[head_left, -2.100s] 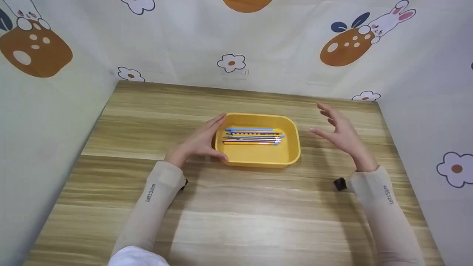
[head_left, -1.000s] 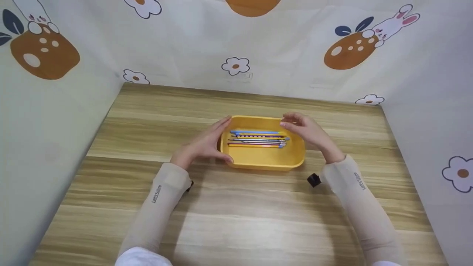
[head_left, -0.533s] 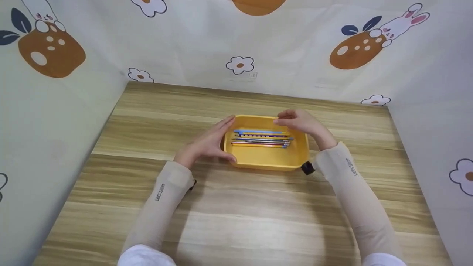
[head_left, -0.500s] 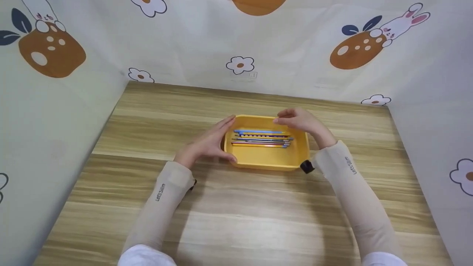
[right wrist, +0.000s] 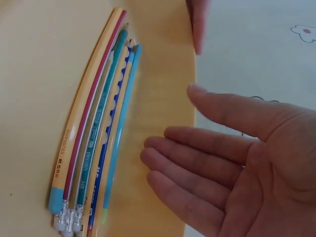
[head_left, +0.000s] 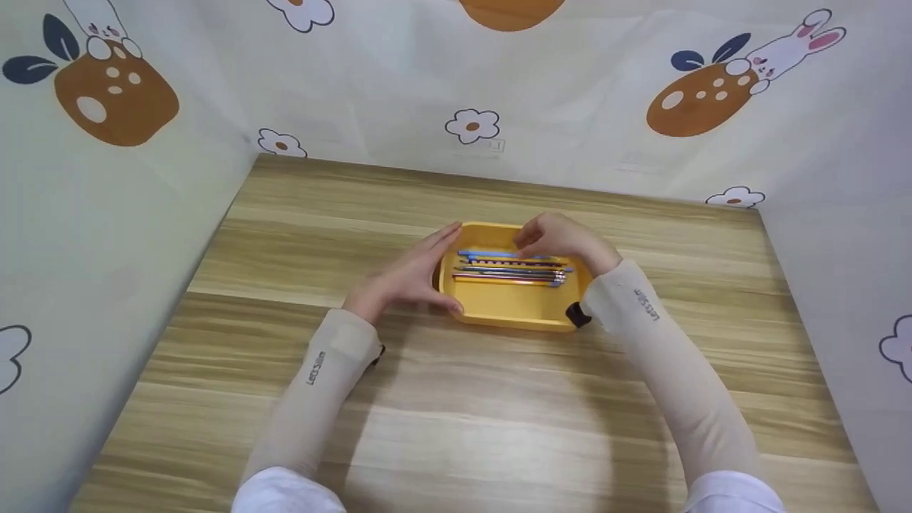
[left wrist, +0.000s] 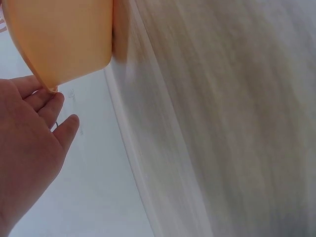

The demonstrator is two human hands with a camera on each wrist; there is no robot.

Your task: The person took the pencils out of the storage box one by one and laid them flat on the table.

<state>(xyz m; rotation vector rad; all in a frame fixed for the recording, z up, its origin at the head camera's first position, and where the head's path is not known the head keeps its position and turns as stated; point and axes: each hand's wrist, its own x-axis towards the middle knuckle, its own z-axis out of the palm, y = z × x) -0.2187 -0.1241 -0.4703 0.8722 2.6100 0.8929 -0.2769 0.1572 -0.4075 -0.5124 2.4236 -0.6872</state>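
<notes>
A yellow plastic bin sits on the wooden table, with several pencils lying side by side in it. My left hand spans the bin's left end, fingers along the far-left corner and thumb at the near-left corner. In the left wrist view its fairly straight fingertips meet the bin's rim. My right hand hangs over the far right part of the bin, fingers pointing down at the pencils. The right wrist view shows that palm with nothing in it, fingers loosely bent and apart from the blue pencil.
The table is wood-grained. A pale curtain printed with flowers, rabbits and oranges rises behind it and along both sides. A small black camera on the right wrist overlaps the bin's near-right corner.
My right hand has come in from beyond the bin's right side to over the pencils, its fingers now lower. My left hand keeps its place at the bin's left end.
</notes>
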